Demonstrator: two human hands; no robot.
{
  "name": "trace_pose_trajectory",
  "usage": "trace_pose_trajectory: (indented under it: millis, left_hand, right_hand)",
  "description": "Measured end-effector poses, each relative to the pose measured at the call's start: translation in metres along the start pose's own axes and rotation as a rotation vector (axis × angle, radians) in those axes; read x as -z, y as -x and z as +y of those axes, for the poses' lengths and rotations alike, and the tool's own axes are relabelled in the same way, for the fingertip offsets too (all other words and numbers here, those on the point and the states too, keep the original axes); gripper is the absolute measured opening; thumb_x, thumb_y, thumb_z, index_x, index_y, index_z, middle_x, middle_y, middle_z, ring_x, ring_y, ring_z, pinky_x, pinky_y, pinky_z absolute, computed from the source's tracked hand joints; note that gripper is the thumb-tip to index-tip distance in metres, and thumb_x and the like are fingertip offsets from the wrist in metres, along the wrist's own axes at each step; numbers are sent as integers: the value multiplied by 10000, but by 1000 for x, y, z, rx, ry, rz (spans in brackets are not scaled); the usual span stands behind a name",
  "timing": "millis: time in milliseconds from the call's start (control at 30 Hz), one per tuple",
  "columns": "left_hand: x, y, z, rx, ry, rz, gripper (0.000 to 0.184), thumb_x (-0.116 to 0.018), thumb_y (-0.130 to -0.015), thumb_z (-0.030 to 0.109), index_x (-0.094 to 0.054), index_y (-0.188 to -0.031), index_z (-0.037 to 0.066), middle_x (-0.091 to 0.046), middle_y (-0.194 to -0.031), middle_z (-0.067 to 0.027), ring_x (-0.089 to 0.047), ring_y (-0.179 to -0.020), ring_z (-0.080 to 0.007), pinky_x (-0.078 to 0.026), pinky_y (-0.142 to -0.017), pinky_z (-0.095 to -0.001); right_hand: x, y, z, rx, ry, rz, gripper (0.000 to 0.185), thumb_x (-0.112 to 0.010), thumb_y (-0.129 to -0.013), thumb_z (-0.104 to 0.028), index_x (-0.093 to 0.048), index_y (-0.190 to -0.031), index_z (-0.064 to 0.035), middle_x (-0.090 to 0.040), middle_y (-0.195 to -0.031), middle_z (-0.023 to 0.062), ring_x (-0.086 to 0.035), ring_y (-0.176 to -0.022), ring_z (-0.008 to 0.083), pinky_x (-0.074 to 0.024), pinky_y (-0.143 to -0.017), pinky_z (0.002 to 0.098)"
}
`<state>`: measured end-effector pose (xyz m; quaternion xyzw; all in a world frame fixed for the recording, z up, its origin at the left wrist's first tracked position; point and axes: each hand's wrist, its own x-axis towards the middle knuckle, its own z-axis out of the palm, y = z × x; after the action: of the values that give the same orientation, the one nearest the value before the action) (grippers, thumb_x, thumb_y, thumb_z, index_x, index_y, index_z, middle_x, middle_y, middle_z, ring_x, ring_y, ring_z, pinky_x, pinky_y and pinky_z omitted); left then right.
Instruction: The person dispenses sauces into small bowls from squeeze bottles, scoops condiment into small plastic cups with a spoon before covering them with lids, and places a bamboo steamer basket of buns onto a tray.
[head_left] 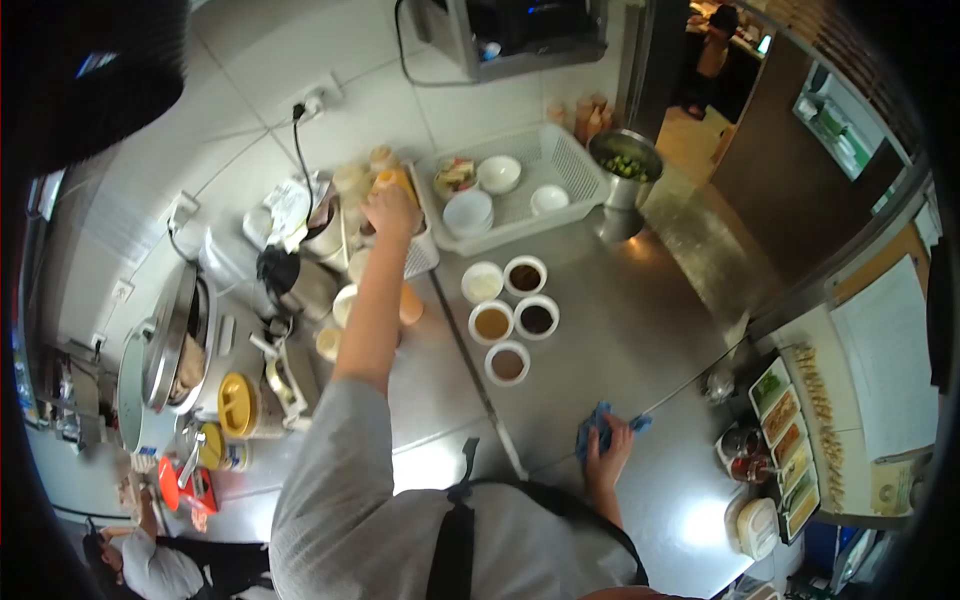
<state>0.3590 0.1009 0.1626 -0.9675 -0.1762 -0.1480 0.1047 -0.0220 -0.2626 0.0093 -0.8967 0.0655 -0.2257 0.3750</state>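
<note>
My left hand (392, 212) reaches out to a white perforated basket (422, 246) by the wall. Its fingers close around the top of an orange squeeze bottle (398, 182), partly hidden by the hand. Pale bottles (352, 180) stand around it in the basket. Close to my body, my right hand (607, 452) is closed on a crumpled blue cloth (590, 428) on the steel counter. Between the hands sit several small white cups of sauce, among them a dark brown one (536, 318), a tan one (492, 323) and a whitish one (485, 283).
A large white tray (468, 238) holds bowls. Beside it stands a steel pot (626, 185) of green pieces. A rice cooker (190, 340) and a yellow-lidded tub (238, 405) are at left. Topping containers (783, 420) line the right. A co-worker (160, 565) stands at lower left.
</note>
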Motion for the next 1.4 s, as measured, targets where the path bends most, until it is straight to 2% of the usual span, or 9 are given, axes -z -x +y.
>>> trace_pose_trajectory:
  millis: [67,200,733,867,967,1133,1233,1333,1400]
  left_hand:
    - [24,34,39,-237,-10,386,518,-723,-732,461,-648,-1069,76,-656,-1002,-100,-645,-903,-297,-499,-828,-404]
    - [-22,60,130,-661,426,59,305,-651,-835,390,-685,-1015,147,-673,-893,-134,-661,-861,-284,-543,-686,-407]
    - [-56,37,192,-408,512,-274,330,-684,-809,374,-700,-979,92,-677,-992,-134,-671,-914,-308,-538,-752,-425]
    - [-49,91,171,-578,759,301,445,-751,-723,307,-650,-1105,102,-629,-1035,-121,-635,-819,-303,-527,-736,-423]
    - [17,207,128,-633,1265,-256,260,-744,-763,332,-670,-691,93,-665,-741,-106,-644,-698,-249,-506,-658,-364]
    - [14,378,48,-565,1244,-782,381,-686,-854,383,-624,-707,36,-635,-639,-90,-604,-566,-206,-478,-588,-329]
    - [31,401,0,-646,1252,-1041,330,-638,-899,336,-656,-804,21,-642,-685,-86,-615,-616,-160,-477,-596,-297]
    - [4,417,-9,-900,1275,-824,258,-588,-934,266,-678,-936,24,-674,-812,-100,-633,-718,-148,-480,-631,-275]
    - [0,420,-7,-947,1300,-837,252,-588,-933,261,-677,-944,25,-674,-817,-102,-633,-720,-151,-481,-633,-276]
  right_hand:
    - [-2,0,1,-7,-10,12,282,-665,-812,-114,-590,-1074,-43,-603,-1054,133,-546,-981,340,-413,-898,441]
    - [1,-3,-6,-12,-10,-9,246,-650,-814,-110,-598,-1043,-35,-608,-1043,145,-547,-981,350,-414,-895,435]
    - [0,0,-6,-21,12,-28,281,-679,-797,-144,-603,-1055,-63,-596,-1050,141,-536,-1011,355,-404,-921,443]
    - [2,3,-7,4,-46,18,340,-704,-773,-162,-598,-1079,-60,-595,-1054,145,-535,-1005,350,-409,-911,444]
    - [1,7,-4,4,-119,66,340,-705,-774,-151,-596,-1083,-59,-594,-1051,151,-535,-1003,350,-408,-910,445]
    - [11,-2,-49,77,-111,97,274,-662,-801,-67,-611,-1070,-42,-591,-1065,165,-538,-1031,339,-409,-912,441]
    - [25,-6,-115,-206,-562,-259,274,-663,-830,-94,-625,-1098,-46,-596,-1049,158,-541,-1038,314,-416,-919,419]
    - [43,-5,-187,-287,-719,-749,275,-680,-848,-171,-641,-1107,-85,-634,-1026,136,-588,-1016,295,-460,-909,406]
    - [27,-3,-195,259,-508,-721,263,-681,-852,-179,-649,-1097,-88,-636,-1011,141,-615,-953,318,-476,-891,403]
